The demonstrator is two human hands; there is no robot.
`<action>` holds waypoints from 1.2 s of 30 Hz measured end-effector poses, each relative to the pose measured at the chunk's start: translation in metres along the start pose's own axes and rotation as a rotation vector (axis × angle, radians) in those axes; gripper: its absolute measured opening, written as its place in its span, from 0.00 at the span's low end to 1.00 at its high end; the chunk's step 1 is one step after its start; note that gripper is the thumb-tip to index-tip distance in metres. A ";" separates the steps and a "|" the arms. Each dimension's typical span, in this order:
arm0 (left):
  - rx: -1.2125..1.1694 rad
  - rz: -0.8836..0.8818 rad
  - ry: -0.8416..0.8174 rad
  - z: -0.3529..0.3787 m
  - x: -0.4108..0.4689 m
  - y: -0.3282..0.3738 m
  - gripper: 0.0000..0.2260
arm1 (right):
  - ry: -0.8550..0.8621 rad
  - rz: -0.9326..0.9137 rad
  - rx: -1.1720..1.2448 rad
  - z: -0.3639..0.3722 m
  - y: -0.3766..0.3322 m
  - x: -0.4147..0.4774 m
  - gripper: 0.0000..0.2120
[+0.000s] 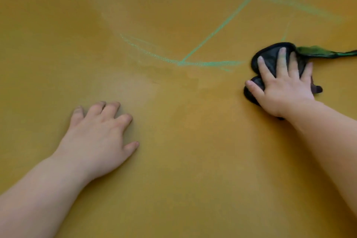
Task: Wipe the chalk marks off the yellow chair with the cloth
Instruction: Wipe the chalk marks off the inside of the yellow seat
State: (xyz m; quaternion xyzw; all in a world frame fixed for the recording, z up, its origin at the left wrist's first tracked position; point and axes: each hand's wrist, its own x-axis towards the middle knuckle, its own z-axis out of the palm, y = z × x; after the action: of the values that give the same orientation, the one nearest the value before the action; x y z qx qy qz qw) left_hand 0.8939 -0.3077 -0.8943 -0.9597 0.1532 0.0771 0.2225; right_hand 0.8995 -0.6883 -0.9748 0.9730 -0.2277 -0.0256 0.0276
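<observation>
- I'm looking down on the yellow chair [173, 160]. Its surface fills nearly the whole view, so I can't make out which part of the chair this is.
- The far edge curves across the top left. Beyond it sits a pale sliver too small to identify.
- Green chalk marks [218, 27] cover the far half: one strong diagonal line, a bright stroke crossing its near end, and fainter loops towards the far left that blur into the yellow.
- The cloth [268, 53] is dark and bunched, lying on the surface near the right edge, just beside the right end of that near stroke.
- A thin green-tinged tail trails from the cloth towards the right and is cut off there.
- My right hand [286, 91] lies flat on top of the cloth, fingers straight and spread, pressing it down. Most of the cloth is hidden under the palm.
- My left hand [96, 135] rests on bare surface near the left side, well apart from the cloth. Its fingers are loosely bent, tips touching the chair, holding nothing.
- Both forearms run out of view at the near edge.
</observation>
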 end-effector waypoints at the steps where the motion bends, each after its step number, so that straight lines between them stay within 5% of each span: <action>1: -0.007 -0.001 -0.005 0.000 0.000 0.000 0.31 | -0.002 0.025 0.017 0.002 -0.006 -0.001 0.44; 4: -0.022 -0.006 -0.008 -0.003 0.001 0.002 0.30 | -0.042 -0.033 0.107 0.007 -0.055 -0.018 0.47; 9: -0.043 -0.014 -0.009 -0.007 0.001 0.001 0.29 | -0.157 -0.579 0.220 0.006 -0.150 -0.086 0.43; 13: -0.053 -0.021 -0.010 -0.008 0.002 -0.001 0.28 | -0.209 -0.899 0.218 0.003 -0.153 -0.115 0.38; 15: -0.065 -0.019 -0.013 -0.008 0.001 -0.002 0.28 | -0.103 -0.812 0.147 0.006 -0.130 -0.085 0.37; 18: -0.064 -0.012 -0.017 -0.007 0.000 -0.001 0.27 | 0.064 -0.398 0.055 0.006 -0.082 -0.019 0.38; 22: -0.054 -0.019 -0.010 -0.007 0.000 0.002 0.25 | 0.067 -0.105 0.115 0.003 -0.063 0.007 0.43; 24: -0.050 -0.017 -0.006 -0.008 0.001 0.003 0.24 | 0.022 -0.144 0.154 0.007 -0.089 -0.010 0.45; 32: -0.060 0.015 -0.002 -0.005 0.000 0.000 0.23 | -0.176 -0.933 0.255 0.005 -0.162 -0.110 0.39; 34: -0.063 0.025 -0.003 -0.003 0.000 -0.001 0.23 | -0.120 -0.994 0.188 0.008 -0.142 -0.092 0.35; 36: -0.071 0.034 -0.007 -0.002 -0.001 -0.002 0.23 | 0.004 -0.847 0.076 0.010 -0.112 -0.050 0.37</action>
State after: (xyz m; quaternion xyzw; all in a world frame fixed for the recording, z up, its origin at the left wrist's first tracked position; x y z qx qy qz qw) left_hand 0.8936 -0.3063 -0.8917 -0.9640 0.1659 0.0895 0.1875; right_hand 0.9039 -0.5659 -0.9906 0.9810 0.1914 -0.0245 -0.0208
